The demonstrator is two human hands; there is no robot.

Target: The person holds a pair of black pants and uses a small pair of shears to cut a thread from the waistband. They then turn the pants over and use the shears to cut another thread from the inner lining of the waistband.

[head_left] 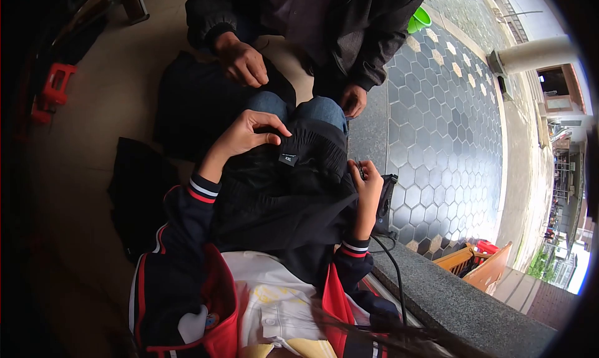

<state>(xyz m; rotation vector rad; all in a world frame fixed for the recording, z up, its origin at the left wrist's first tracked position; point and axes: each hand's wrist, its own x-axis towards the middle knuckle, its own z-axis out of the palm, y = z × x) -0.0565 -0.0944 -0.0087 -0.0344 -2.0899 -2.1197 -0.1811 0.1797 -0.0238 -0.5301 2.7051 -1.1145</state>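
A black garment (274, 202) with a gathered elastic waistband (318, 132) is spread across my lap, its far end resting near the other person's knees. Sewn inside the waistband is a small dark label (287, 159) marked with white letters. My left hand (254, 132) is at the waistband's left end, thumb and index finger drawn close together beside the label. At the garment's right side, my right hand (368, 178) has its fingers curled round a small dark thing, which I cannot make out.
Facing me sits a person in a dark jacket (374, 21), one hand (244, 63) raised over dark cloth (187, 108). A black cable (399, 277) runs along the stone ledge (449, 295) at right. Red plastic (58, 83) stands left; a green bucket (419, 20) is at top right.
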